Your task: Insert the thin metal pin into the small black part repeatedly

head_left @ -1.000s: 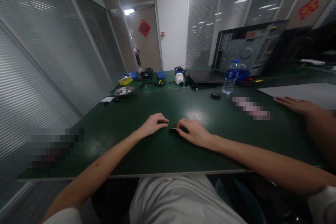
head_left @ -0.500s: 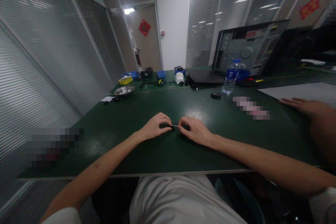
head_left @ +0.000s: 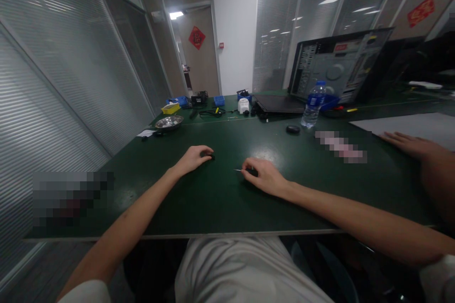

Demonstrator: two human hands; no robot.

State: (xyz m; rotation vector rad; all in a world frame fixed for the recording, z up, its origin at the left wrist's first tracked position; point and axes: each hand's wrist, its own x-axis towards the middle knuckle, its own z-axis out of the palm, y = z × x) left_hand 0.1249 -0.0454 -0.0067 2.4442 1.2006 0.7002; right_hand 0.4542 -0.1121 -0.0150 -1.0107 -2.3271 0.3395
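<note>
An office workroom: glass partitions with blinds, green bench, opened computer case.

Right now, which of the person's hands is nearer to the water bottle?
Right. The right hand lies below and left of the water bottle; the left hand is farther left on the green table.

On the bench, the left hand lay left of the right hand, the 2 apart. Behind them sat a small puck, with a water bottle just right of it. A metal bowl stood far left; a computer case rose behind the bottle.
</note>
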